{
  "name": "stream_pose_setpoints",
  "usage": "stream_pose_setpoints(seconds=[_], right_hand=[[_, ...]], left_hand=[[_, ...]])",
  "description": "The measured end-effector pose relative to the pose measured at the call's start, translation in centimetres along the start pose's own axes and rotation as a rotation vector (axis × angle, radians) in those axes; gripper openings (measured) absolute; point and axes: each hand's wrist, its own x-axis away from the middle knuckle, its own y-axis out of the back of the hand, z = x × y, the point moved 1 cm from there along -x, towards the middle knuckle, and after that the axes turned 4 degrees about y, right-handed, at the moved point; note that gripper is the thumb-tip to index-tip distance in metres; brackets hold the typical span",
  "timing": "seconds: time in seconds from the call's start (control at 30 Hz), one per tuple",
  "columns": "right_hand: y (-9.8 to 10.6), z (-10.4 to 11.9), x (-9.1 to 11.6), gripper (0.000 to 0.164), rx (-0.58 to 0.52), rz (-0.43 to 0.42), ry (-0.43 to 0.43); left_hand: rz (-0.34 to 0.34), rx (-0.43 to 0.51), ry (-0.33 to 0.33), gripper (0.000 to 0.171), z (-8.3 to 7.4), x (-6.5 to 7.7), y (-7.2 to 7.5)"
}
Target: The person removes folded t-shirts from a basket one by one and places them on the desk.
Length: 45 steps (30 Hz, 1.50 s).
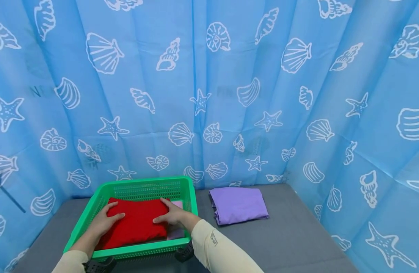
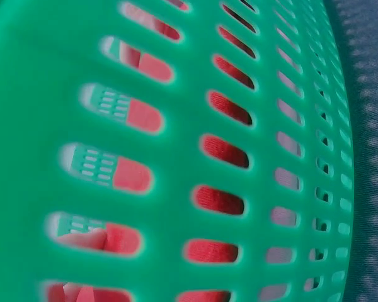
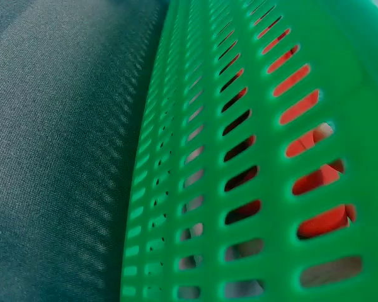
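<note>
A folded red cloth point(image 1: 139, 222) lies within the green plastic basket point(image 1: 137, 250), over a pale lilac cloth point(image 1: 176, 233) that shows along its right side. My left hand point(image 1: 105, 223) holds the red cloth by its left side, thumb on top. At the opposite side my right hand point(image 1: 173, 214) grips it, thumb on the upper face and index finger near the far corner. The other fingers are mostly hidden. Through the basket's slots, red fabric point(image 2: 223, 151) shows in the left wrist view, and red fabric point(image 3: 324, 220) also appears in the right wrist view.
A folded purple cloth point(image 1: 240, 206) lies right of the basket on the grey table surface point(image 1: 284, 235). Blue curtains point(image 1: 229, 113) with white shell prints hang behind and at both sides. The basket's raised rim stands around both hands.
</note>
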Motion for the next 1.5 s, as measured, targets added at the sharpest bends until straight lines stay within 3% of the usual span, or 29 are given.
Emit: stream_pose_setpoints(seconds=[0.4, 0.73, 1.1, 1.2, 1.4, 1.5], right_hand=[[0.1, 0.0, 0.2, 0.085, -0.054, 0.037, -0.039], [-0.1, 0.3, 0.2, 0.081, 0.036, -0.005, 0.019], [0.0, 0.3, 0.1, 0.080, 0.029, -0.038, 0.032], [0.1, 0.3, -0.1, 0.080, -0.022, -0.047, 0.038], [0.4, 0.5, -0.1, 0.080, -0.266, 0.003, 0.008], [0.5, 0.6, 0.0, 0.082, -0.317, 0.017, 0.002]], left_hand=[[0.024, -0.009, 0.029, 0.087, 0.1, -0.3, 0.2], [0.040, 0.013, 0.042, 0.097, 0.3, -0.4, 0.6], [0.021, -0.050, 0.023, 0.104, -0.1, 0.1, 0.5], [0.008, -0.071, 0.009, 0.102, -0.3, 0.3, 0.5], [-0.027, -0.113, -0.016, 0.098, -0.8, 0.7, 0.7], [-0.046, -0.132, -0.025, 0.095, -1.0, 0.8, 0.9]])
